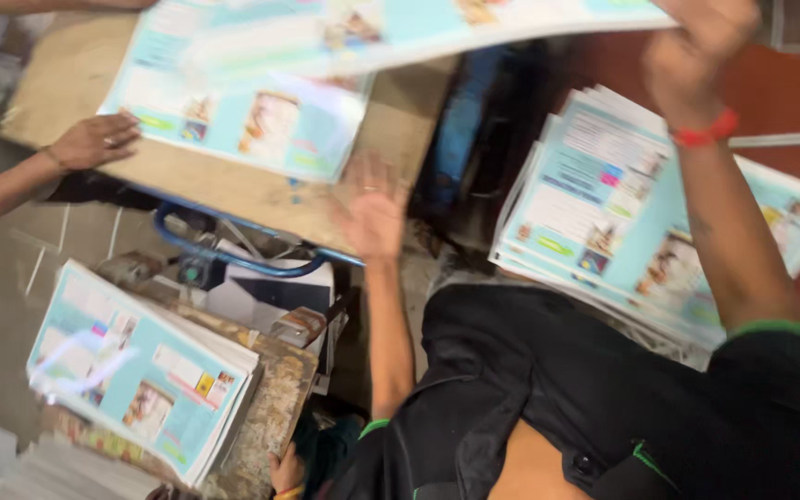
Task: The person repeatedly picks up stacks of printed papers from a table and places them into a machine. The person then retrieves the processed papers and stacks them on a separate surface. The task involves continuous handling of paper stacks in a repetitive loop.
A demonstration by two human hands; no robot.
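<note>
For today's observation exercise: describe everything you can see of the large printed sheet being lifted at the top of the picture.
The lifted printed sheet is a large, thin sheet of what looks like paper, light blue with white text panels and small colour pictures, blurred by motion. It runs across the top of the view, tilted, raised above a similar sheet on the brown board. The person's right hand, with a red band at the wrist, grips its right end. The left hand is spread open below it, apparently not touching it. Its far edge is cut off.
</note>
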